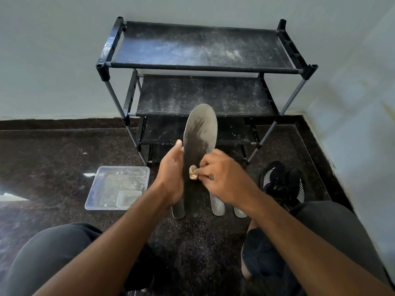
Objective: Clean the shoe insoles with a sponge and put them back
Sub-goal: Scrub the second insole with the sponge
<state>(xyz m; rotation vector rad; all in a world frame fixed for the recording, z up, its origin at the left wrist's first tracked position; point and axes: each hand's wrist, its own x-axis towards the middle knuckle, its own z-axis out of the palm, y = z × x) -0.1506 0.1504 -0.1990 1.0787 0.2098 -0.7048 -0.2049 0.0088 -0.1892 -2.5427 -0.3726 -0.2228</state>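
While your left hand [171, 167] grips a dark insole [199, 150] upright at frame centre, your right hand [224, 174] pinches a small sponge [193, 172] against it; two shoes [282, 182] sit lower right

Rack [201, 95] just behind insole [197, 150]

Rack [198, 48] sits against the wall, tray [102, 184] on the floor front-left of it, shoes [282, 182] front-right, spare insoles [217, 202] lying on the floor between them.
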